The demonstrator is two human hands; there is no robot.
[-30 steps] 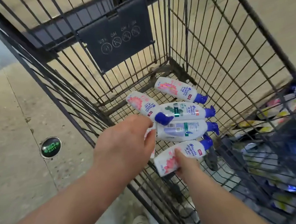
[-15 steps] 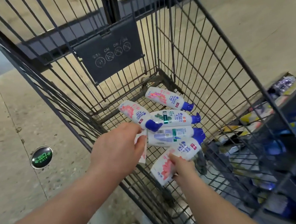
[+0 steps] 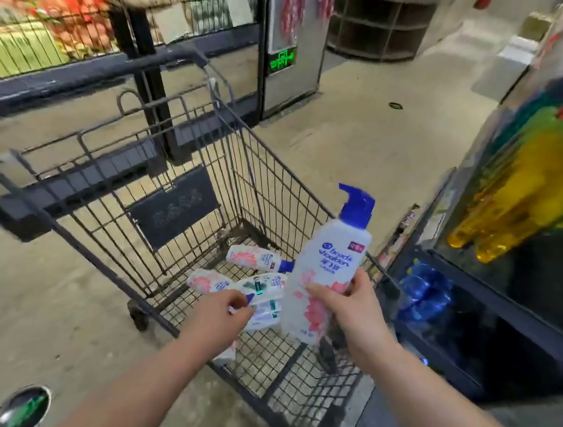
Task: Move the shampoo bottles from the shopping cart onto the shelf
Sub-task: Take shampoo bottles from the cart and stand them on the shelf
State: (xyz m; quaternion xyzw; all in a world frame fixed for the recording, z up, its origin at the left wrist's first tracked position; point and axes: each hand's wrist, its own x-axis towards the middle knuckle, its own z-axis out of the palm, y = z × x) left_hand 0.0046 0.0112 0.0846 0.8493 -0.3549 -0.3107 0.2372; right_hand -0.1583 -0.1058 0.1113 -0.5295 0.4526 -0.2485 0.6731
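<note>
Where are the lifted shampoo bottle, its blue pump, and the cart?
lifted shampoo bottle (image 3: 327, 271): head view, white body.
blue pump (image 3: 357, 206): head view, pump neck.
cart (image 3: 271, 176): head view, right wire wall.

White shampoo bottle (image 3: 326, 267) aloft; 4 bottles (image 3: 252, 278) in cart (image 3: 270, 186)

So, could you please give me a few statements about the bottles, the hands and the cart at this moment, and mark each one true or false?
1. The right hand holds a white shampoo bottle with a blue pump cap above the dark wire shopping cart. True.
2. The held bottle's cap points down. False: it points up.
3. The left hand reaches down to the white bottles lying on the cart floor. True.
4. The cart is empty. False: several bottles lie in it.
5. The held bottle stands on the shelf. False: it is in the right hand's grip.
</note>
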